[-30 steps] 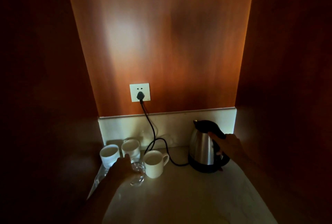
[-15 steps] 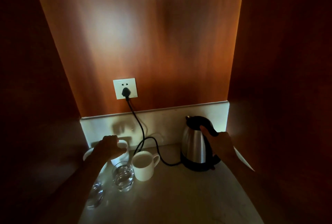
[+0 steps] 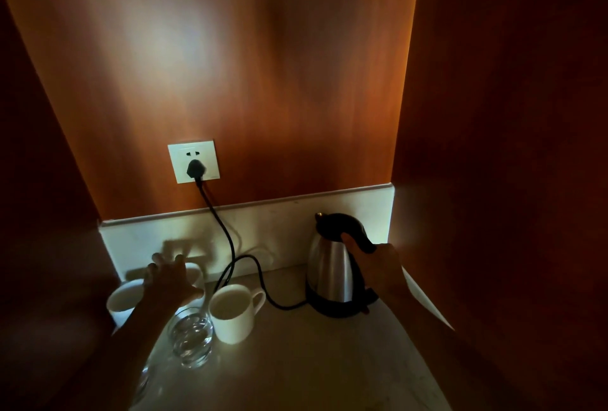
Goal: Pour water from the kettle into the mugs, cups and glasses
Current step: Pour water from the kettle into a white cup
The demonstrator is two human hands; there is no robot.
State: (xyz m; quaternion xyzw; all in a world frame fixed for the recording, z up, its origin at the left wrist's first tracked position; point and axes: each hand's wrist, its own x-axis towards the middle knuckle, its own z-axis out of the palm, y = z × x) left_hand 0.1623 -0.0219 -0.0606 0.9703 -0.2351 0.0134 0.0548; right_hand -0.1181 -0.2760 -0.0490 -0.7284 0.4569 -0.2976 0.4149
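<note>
Steel kettle (image 3: 329, 274) with black lid and handle stands upright on its black base, right rear of worktop (image 3: 296, 361). White mug (image 3: 234, 315), upright, handle pointing right, sits left of it. Clear glass (image 3: 191, 340) stands touching the mug's left side. 2 white cups (image 3: 123, 298) stand behind, partly hidden.

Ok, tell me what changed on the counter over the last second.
The left hand let go of the glass and moved back to the rear white cup, where it now rests on top. The glass stands nearer the front than it did. The right hand stayed on the kettle handle; the kettle remains on its base, and the handled mug has not moved.
</note>
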